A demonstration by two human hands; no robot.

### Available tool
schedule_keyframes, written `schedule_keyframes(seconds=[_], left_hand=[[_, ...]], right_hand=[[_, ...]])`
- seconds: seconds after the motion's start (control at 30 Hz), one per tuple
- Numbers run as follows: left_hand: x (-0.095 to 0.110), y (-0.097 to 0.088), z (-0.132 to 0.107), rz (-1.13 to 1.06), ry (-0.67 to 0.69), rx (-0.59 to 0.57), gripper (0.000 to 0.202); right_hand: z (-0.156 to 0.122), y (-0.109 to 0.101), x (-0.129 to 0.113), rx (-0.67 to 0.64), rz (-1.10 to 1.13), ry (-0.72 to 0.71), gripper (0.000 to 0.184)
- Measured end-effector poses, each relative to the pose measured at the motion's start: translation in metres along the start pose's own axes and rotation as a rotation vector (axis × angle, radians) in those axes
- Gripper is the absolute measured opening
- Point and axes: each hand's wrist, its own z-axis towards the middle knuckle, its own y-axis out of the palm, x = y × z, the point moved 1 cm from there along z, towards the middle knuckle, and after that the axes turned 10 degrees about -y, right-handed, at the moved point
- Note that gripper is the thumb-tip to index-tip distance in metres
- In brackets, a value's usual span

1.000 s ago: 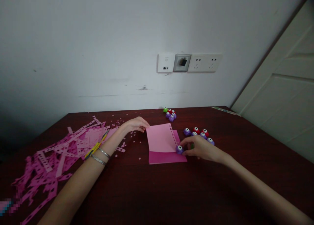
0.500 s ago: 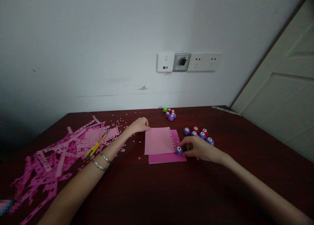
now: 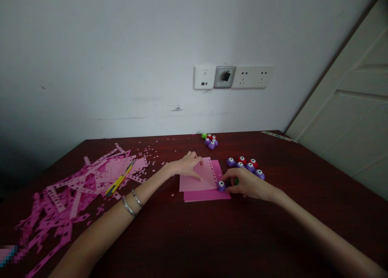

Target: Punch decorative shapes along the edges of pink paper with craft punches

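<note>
Seeing tiny marks on the white wall plate (image 3: pixel 203 77) (too small for reading) and a pattern on the thin strip (image 3: pixel 279 136) near the table's far right corner, likewise too small for making out. Stretching the left arm in from the lower left, wearing two silver bracelets (image 3: pixel 129 206), and resting the left hand (image 3: pixel 188 165) over the pale pink sheet (image 3: pixel 201 181), holding thumb and fingers spread apart. Reaching the right arm in from the lower right, curling the right hand (image 3: pixel 236 181) and pinching a purple punch (image 3: pixel 221 186) between thumb and fingers — holding it against the sheet's lower right edge, just below a row of small holes. Hiding from view how far the paper is going into the punch. Overlapping darker pink paper (image 3: pixel 197 196) with the pale sheet, on the dark red table (image 3: pixel 188 241). Covering most of a green thing (image 3: pixel 237 181) with the right hand. Spotting red and purple punches (image 3: pixel 250 167) just beyond that hand, smaller-looking punches (image 3: pixel 211 141) farther back, and, at left — beside scattered paper bits (image 3: pixel 146 151) — a yellow knife (image 3: pixel 118 182) lying on heaped pink strips (image 3: pixel 75 193).
</note>
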Motion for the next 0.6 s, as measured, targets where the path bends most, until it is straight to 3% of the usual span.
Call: schedule_keyframes(seconds=[0.6], left_hand=[[0.0098,0.0101,0.0016,0.017,0.020,0.031,0.065]], right_hand=[[0.0017,0.0001,0.0020,0.018,-0.050,-0.024,0.029]])
